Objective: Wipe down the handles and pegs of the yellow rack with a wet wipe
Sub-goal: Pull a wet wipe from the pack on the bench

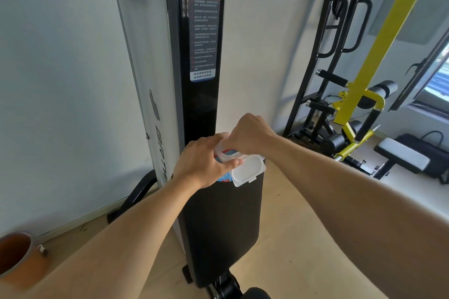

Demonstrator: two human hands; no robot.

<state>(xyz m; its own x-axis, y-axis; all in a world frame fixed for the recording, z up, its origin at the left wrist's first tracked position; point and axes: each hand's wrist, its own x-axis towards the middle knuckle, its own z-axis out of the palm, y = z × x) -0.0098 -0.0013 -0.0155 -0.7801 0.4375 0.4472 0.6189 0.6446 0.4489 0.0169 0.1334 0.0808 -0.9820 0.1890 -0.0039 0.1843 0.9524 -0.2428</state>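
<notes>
A pack of wet wipes [228, 155] rests on the black padded bench [218, 221] in front of me, its clear plastic lid [247, 171] flipped open toward me. My left hand [201, 162] grips the pack from the left side. My right hand [245, 136] is over the pack's opening with fingers curled down into it; whether they pinch a wipe is hidden. The yellow rack [364, 73] stands at the right, with a long yellow upright and black foam-covered handles and pegs [332, 77].
A tall black upright with a warning label [204, 26] rises behind the bench. A black frame [325, 60] leans on the wall by the rack. A small padded stool [403, 155] and black bag [432, 150] sit at right. An orange pot [17, 257] is at bottom left.
</notes>
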